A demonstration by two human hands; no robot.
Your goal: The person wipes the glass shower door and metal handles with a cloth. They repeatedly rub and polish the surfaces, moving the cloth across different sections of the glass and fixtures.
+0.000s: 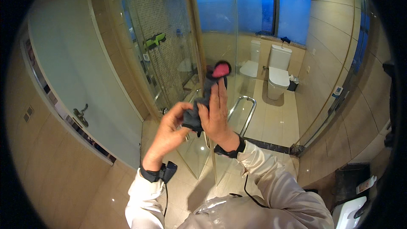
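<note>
A dark grey cloth (192, 117) is bunched between my two hands. My left hand (171, 127) pinches its lower end between thumb and fingers. Lying along its right side is my right hand (217, 114), fingers stretched upward and thumb across the cloth. Just above those fingertips is a blurred pink oval with a black rim (222, 70); I cannot tell whether it is part of the cloth. Both hands are in front of the edge of a glass shower door (212, 159). A chrome door handle (251, 111) stands just right of my right hand.
Behind the glass a green squeegee (155, 41) leans near the mosaic wall. A white toilet (278, 73) stands at the back, beside a black waste bin (293, 84). At left is a pale door (86, 70) with a lever handle. A bottle (366, 184) lies at lower right.
</note>
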